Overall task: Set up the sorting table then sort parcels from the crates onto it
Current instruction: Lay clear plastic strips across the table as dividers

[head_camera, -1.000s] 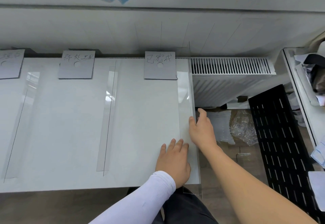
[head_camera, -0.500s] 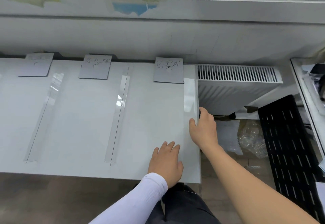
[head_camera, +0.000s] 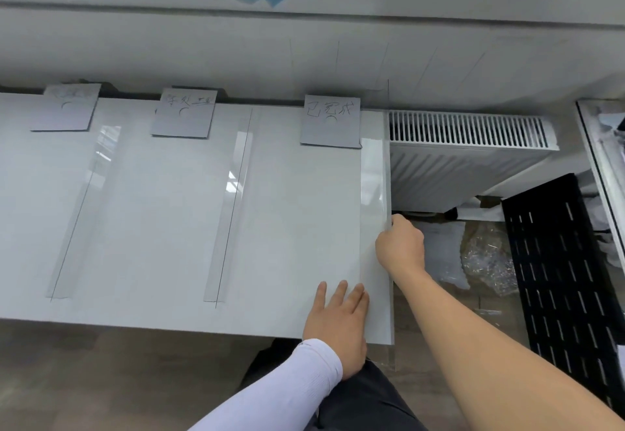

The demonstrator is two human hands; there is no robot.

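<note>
A: Clear plastic strip (head_camera: 372,200) lies along the right edge of the sorting table (head_camera: 162,227), running from just under the right card (head_camera: 330,121) toward the near right corner. Two more clear strips, the middle one (head_camera: 230,207) and the left one (head_camera: 84,214), lie further left, each beside a thin dark line.

B: Hands?

A: Left hand (head_camera: 338,322) lies flat near the near right corner, fingers straight and together, pressing the strip's inner margin to the top. Right hand (head_camera: 400,248) sits at the right edge about halfway along, fingers curled round the strip's outer lip where it meets the table side.

B: Handling judgement?

A: Thin, light, flexible film or sheet, glossy, so likely slippery and prone to creasing or lifting. Best taken at the long edge and smoothed flat with the palm, not pinched mid-span.

B: Any writing?

A: Three grey cards along the far edge carry handwritten characters. The right card appears to read 已完成. The middle card (head_camera: 183,113) is partly legible only, and the left card (head_camera: 67,106) is too faint to read. No brand is visible. No parcels or crates are in view.
</note>
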